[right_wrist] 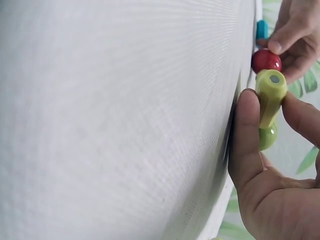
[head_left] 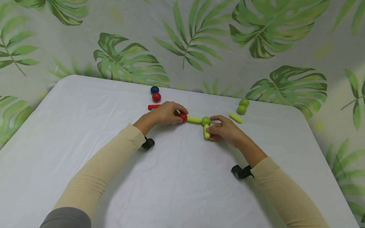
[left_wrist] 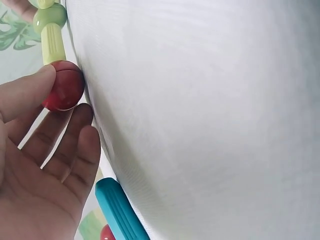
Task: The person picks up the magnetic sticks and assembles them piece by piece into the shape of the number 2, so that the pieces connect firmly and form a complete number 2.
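My left hand (head_left: pixel 168 113) pinches a red ball (left_wrist: pixel 69 89) between thumb and fingers. From that ball a yellow-green rod (head_left: pixel 194 119) runs right to a green ball (head_left: pixel 206 121), so the pieces form one joined row. A second yellow-green rod (head_left: pixel 206 132) sticks out from the green ball toward the near side. My right hand (head_left: pixel 229 131) grips this second rod, with fingers on either side of it in the right wrist view. A round grey disc shows in the rod's free end (right_wrist: pixel 274 79).
Beside my left hand lie a red rod (head_left: pixel 153 107) and a blue rod (left_wrist: pixel 120 210), partly hidden in the head view. Behind them are a dark blue ball (head_left: pixel 154 90) and another red ball (head_left: pixel 156 97). Two green balls (head_left: pixel 242 109) and a loose yellow-green rod (head_left: pixel 235 118) lie at the back right.
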`<state>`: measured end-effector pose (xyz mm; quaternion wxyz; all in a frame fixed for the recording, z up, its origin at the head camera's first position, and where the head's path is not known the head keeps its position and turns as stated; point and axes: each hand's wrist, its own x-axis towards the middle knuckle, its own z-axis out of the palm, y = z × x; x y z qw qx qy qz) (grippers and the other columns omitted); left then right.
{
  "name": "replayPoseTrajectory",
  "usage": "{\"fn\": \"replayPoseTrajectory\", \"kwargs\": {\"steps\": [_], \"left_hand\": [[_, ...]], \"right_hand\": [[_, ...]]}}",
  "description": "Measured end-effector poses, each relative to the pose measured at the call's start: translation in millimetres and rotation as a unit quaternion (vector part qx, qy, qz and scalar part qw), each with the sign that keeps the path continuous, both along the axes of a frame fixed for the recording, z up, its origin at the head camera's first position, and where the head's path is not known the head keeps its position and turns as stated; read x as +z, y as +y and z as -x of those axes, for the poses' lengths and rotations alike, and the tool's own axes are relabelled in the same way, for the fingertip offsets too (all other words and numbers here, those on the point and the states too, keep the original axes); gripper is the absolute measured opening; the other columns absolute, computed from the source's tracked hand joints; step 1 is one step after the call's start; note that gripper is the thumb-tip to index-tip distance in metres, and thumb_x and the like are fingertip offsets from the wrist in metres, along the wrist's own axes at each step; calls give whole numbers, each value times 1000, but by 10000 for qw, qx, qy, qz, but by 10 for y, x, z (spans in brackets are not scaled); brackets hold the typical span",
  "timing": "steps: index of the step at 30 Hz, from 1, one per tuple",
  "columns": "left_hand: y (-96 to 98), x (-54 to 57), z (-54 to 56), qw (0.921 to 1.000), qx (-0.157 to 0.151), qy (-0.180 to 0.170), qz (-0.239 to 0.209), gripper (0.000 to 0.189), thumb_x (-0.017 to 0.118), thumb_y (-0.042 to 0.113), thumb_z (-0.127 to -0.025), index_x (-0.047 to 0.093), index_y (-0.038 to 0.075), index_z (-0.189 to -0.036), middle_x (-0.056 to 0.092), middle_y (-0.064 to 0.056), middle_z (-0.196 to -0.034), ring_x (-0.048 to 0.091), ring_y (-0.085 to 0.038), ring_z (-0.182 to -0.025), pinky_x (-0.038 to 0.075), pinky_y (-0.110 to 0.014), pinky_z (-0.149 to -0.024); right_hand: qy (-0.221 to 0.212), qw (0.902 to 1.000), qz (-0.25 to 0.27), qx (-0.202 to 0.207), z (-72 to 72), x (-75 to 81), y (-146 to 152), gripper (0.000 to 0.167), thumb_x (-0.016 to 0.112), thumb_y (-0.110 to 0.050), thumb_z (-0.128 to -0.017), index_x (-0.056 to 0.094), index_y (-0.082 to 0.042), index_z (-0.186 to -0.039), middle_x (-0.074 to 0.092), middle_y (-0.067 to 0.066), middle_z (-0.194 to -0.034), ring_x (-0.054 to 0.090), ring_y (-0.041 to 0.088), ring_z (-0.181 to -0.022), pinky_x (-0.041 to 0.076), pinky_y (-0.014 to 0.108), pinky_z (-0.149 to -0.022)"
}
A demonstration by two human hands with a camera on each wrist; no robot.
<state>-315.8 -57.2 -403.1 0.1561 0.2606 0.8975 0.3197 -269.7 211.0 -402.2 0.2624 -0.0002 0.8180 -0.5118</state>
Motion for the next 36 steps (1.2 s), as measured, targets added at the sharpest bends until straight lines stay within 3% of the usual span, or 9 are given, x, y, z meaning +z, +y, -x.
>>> {"fn": "replayPoseTrajectory", "kwargs": {"steps": [3, 7, 12, 14, 25, 36], "left_hand": [[21, 13, -15, 9999, -26, 114, 65, 37, 67, 17, -92, 66, 14, -129, 67, -7, -125, 59, -23, -108, 51, -34, -93], [92, 17, -22, 9986, -183, 448, 231, 40, 67, 20, -93, 64, 14, -132, 65, -6, -128, 58, -22, -111, 50, -37, -99], [264, 36, 5, 9930, -529, 995, 346, 39, 66, 16, -93, 64, 12, -132, 66, -6, -132, 60, -22, -113, 48, -37, -103], [339, 46, 12, 9918, -632, 1064, 321, 38, 66, 15, -93, 65, 12, -131, 66, -5, -132, 61, -22, -116, 49, -37, -103], [672, 12, 44, 9912, -937, 931, 49, 35, 64, 13, -94, 67, 14, -129, 67, -2, -131, 61, -20, -122, 48, -35, -106], [754, -25, 75, 9937, -887, 692, 1, 37, 66, 13, -94, 66, 14, -131, 65, -3, -135, 60, -18, -118, 48, -35, -103]], "right_hand": [[-46, 10000, -15, 6, -7, 6, 8, 70, 64, -13, -96, 26, -4, -153, 61, 16, -120, 68, 9, -83, 59, 27, -80], [-109, 9999, -17, -35, -17, 8, 19, 71, 64, -13, -96, 24, -4, -154, 59, 19, -128, 68, 8, -87, 59, 28, -84], [-162, 9997, 148, -119, -48, 12, 36, 71, 64, -10, -95, 24, -3, -153, 56, 18, -128, 68, 9, -88, 58, 31, -89], [-181, 9994, 250, -142, -67, 13, 42, 70, 64, -8, -95, 25, -3, -153, 55, 16, -127, 67, 9, -90, 58, 30, -91], [-64, 9966, 821, -106, -152, 7, 89, 65, 63, -1, -92, 30, 3, -147, 54, 11, -118, 65, 9, -91, 57, 25, -87], [-93, 9949, 1008, -38, -168, 16, 135, 64, 60, 0, -94, 28, 3, -149, 54, 8, -116, 67, 8, -91, 57, 25, -89]]}}
